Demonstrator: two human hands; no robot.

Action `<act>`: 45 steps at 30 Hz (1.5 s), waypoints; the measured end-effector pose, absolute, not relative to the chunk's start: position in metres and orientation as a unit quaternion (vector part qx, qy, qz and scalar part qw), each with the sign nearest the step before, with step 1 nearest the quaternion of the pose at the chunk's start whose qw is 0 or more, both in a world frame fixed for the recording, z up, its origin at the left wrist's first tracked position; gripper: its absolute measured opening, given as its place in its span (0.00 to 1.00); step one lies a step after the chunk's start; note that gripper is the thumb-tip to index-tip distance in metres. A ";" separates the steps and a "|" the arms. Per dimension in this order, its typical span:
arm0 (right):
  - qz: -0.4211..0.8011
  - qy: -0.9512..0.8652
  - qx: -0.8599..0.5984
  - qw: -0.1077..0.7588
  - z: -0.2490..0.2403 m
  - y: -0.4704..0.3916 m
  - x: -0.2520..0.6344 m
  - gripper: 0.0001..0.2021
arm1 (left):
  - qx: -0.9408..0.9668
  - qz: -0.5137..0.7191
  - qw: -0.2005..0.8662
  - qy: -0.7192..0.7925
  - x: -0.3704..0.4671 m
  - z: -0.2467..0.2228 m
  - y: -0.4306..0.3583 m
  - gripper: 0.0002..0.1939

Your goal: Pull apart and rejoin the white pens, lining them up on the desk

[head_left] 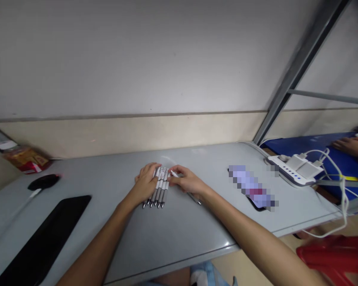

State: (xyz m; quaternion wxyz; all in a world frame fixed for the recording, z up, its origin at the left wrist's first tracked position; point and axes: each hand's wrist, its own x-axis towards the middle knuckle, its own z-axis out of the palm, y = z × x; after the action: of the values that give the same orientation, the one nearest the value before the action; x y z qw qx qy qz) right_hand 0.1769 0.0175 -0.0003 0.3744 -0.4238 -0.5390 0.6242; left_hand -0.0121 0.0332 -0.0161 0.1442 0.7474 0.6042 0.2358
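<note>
Several grey-and-white pens [160, 190] lie side by side in a row on the grey desk, their silver ends toward me. My left hand [146, 179] is closed against the left side of the row, its thumb over the upper part of the pens. Just right of the row, my right hand [185, 179] pinches one separate pen [194, 198] between thumb and fingers. That pen slants down to the right, and its middle is hidden behind the hand.
On the left are a black flat slab [44, 242], a dark oval object [43, 182] with a white cable, and a jar [25, 158]. Rightward lie a phone [250, 188] and a power strip [289, 171] with chargers. Another person's hand [350, 146] rests beyond; a red stool [337, 254] stands below.
</note>
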 end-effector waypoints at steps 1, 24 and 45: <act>0.625 -0.541 -0.421 0.374 0.000 0.017 0.177 0.15 | 0.746 0.261 0.153 0.593 -0.014 -0.017 0.035 0.24; 0.616 -0.556 -0.403 0.386 0.000 0.017 0.176 0.14 | 0.660 0.374 0.292 0.582 -0.034 -0.028 0.052 0.17; 0.599 -0.578 -0.385 0.399 -0.008 0.021 0.176 0.13 | 0.646 0.391 0.249 0.606 -0.030 -0.024 0.050 0.15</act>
State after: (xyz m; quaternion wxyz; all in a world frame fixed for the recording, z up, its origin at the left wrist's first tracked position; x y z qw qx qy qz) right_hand 0.1759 0.0206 -0.0075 0.3985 -0.3851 -0.5777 0.5993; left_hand -0.0297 0.0495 -0.0243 0.2495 0.6465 0.6057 0.3910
